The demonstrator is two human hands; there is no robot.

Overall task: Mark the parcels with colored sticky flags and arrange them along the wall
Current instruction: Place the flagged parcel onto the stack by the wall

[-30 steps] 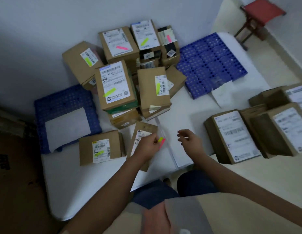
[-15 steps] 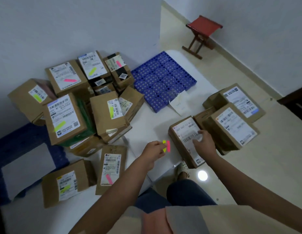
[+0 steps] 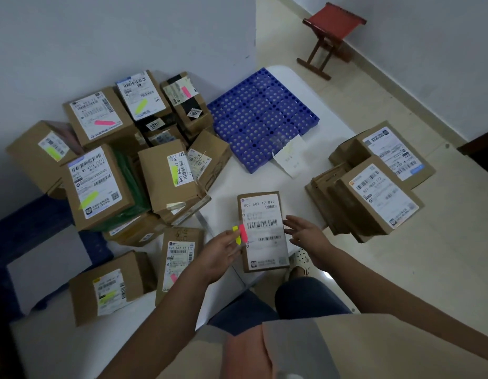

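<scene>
Parcel in hand's reach (image 3: 263, 231): brown box w/ big white shipping label, lying flat on the white sheet (image 3: 264, 184) right in front of the person, label up, no flag on it yet. It sits between the two hands.

Left hand (image 3: 219, 254) is just beside the box's left edge, fingers pinched on a small set of sticky flags (image 3: 241, 234), one pink, one yellow, tips poking up over the label's edge. Right hand (image 3: 305, 233) is at the box's right edge, fingers spread and relaxed, holding nothing; can't tell if fingertips actually touch the cardboard or hover just off it.

Step in hand, as I read it: flag this box. To do it well: steady the box w/ the right hand so it doesn't slide on the sheet, peel one flag only (the two sit close, easy to lift both), press the sticky end onto the white label where it's blank, not over the barcode, and rub it flat so it holds.

Further out: flagged pile (image 3: 122, 165) stacked against the wall (image 3: 114, 36) to the left, yellow or pink flags showing on most labels; two more flagged boxes lie nearer, lower left. Unflagged stack (image 3: 374, 181) waits on the right, well apart from the pile. Blue perforated tray (image 3: 262, 119) lies beyond the box w/ a paper slip (image 3: 290, 157) at its edge. Red stool (image 3: 331, 34) stands by the far wall.
</scene>
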